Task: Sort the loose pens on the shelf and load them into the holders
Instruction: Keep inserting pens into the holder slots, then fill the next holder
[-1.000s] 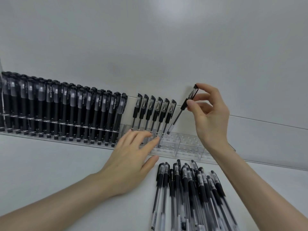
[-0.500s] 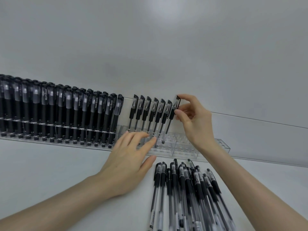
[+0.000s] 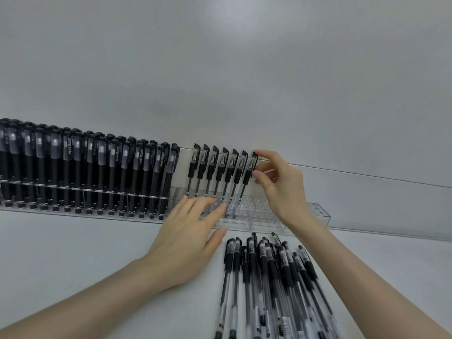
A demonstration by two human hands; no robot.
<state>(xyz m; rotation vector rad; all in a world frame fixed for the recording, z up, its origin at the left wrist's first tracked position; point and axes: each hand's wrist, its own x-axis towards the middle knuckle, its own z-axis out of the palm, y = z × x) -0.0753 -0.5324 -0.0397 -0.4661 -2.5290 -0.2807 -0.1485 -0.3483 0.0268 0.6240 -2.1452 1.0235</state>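
- Your right hand (image 3: 281,189) has lowered the pen (image 3: 247,176) into the clear holder (image 3: 318,214), pinching its cap.
- Your left hand (image 3: 188,233) lies flat, fingers straight, against the holder's front.

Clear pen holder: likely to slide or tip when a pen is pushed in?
Probably light: the clear holder looks thin-walled. May slide on the smooth shelf; the left hand rests on it while the right hand pinches a pen in it. Tipping seems unlikely: low and long.
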